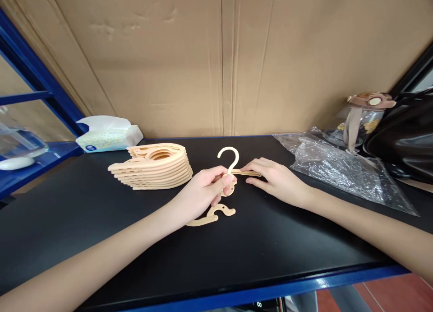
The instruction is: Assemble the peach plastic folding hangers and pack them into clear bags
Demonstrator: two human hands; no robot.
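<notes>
My left hand [208,185] pinches a cream plastic folding hanger [237,155] just below its hook, which points up. My right hand [275,181] has its fingertips and thumb around the hanger's arm, which reaches out to the right; the fingers partly cover it. Below my left hand, loose cream hanger pieces [203,221] lie on the black tabletop [270,249], one of them curved. Left of my hands stands a neat stack of folded cream hangers [152,181].
A tissue pack [108,136] sits at the back left beside a blue metal frame [37,72]. Crumpled clear plastic bags [341,167] lie at the right, with a strapped drinking bottle [368,115] behind them. Brown cardboard [169,68] walls the back.
</notes>
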